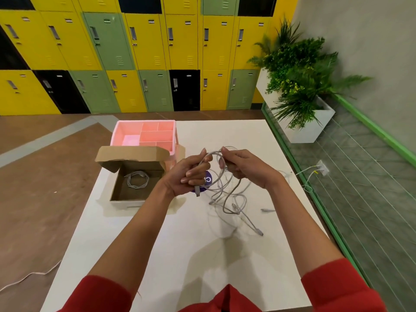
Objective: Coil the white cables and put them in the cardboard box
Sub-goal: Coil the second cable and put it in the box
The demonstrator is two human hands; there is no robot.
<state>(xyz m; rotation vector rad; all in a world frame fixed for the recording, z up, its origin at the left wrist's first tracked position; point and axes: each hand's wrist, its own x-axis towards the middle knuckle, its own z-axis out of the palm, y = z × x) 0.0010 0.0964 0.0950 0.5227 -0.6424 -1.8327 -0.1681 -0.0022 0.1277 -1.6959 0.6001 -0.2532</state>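
White cable [221,192] is pinched in the fingers of both the left hand [191,174] and right hand [244,167], its slack trailing below onto the counter [157,244]; even loops are best gathered before the cardboard box [132,179], left of the fingers.

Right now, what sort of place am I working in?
Probably a locker area in an office or shared workspace: a wall of yellow, green and black metal lockers, a white rectangular planter of green plants by a green-framed glass partition, and a white work table.
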